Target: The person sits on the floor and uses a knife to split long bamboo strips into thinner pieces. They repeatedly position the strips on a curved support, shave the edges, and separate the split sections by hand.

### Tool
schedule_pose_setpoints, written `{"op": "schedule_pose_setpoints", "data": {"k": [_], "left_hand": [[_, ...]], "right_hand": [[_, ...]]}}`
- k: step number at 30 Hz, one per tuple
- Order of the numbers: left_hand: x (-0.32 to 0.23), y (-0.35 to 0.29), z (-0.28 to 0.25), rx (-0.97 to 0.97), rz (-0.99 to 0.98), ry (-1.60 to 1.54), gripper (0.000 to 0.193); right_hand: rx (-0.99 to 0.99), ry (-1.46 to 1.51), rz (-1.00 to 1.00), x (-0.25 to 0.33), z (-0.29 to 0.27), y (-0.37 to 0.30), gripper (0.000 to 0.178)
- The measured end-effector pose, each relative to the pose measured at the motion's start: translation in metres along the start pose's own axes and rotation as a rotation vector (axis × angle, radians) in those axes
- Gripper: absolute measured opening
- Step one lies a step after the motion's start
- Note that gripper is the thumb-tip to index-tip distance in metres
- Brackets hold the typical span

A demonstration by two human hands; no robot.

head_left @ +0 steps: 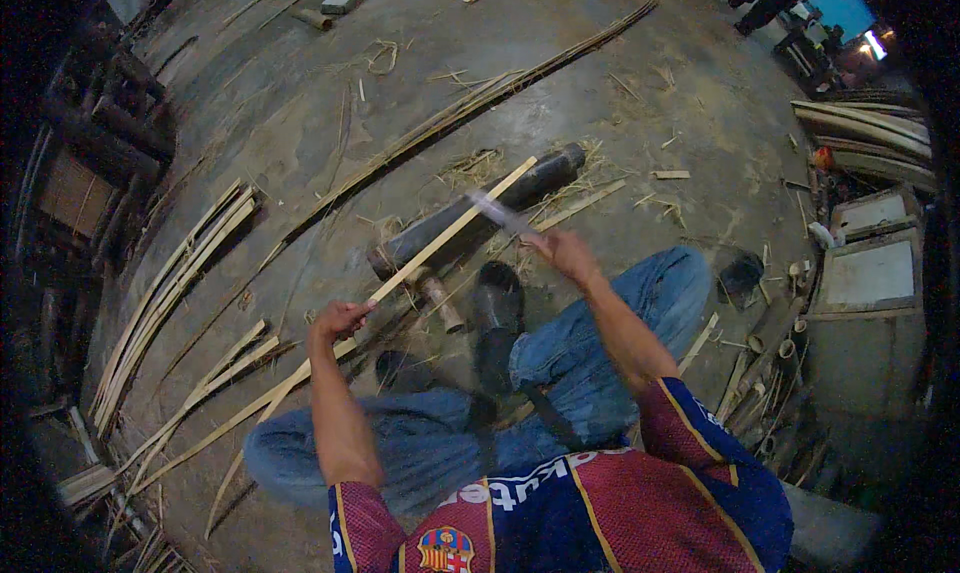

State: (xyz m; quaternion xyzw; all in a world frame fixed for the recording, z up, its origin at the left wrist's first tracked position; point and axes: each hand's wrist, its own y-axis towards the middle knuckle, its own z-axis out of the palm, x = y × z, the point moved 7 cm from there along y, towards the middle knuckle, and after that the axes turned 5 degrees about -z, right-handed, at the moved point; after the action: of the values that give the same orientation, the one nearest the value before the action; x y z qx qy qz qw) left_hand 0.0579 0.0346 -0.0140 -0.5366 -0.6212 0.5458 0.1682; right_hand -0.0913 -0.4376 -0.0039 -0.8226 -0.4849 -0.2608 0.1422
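Observation:
My left hand (342,318) is closed round the near end of a long pale bamboo strip (440,240). The strip slants up to the right across a dark round log (556,172) lying on the floor. In my right hand (566,257) is a knife (502,214), its blade smeared by motion. The blade meets or crosses the strip near its far end; whether it cuts in cannot be seen. Most of the knife's handle is hidden by my fingers. A short wooden piece (440,304) shows just below the log, near my feet.
Bundled bamboo strips (180,298) lie at the left, with looser strips (235,373) nearer me. A long thin bundle (480,98) runs diagonally beyond the log. Shavings (478,161) litter the floor. At the right stand a box-like cabinet (868,298) and cut bamboo pieces (765,368).

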Motion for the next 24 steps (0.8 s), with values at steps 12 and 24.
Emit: {"op": "schedule_pose_setpoints", "data": {"k": [12,24], "left_hand": [[0.005,0.009,-0.008,-0.058,0.049,0.045,0.055],[-0.009,-0.002,-0.005,-0.002,0.018,0.019,0.050]], "right_hand": [[0.110,-0.151,0.018,0.033,-0.020,0.008,0.068],[-0.079,-0.179,0.004,0.001,-0.006,0.007,0.070]]}}
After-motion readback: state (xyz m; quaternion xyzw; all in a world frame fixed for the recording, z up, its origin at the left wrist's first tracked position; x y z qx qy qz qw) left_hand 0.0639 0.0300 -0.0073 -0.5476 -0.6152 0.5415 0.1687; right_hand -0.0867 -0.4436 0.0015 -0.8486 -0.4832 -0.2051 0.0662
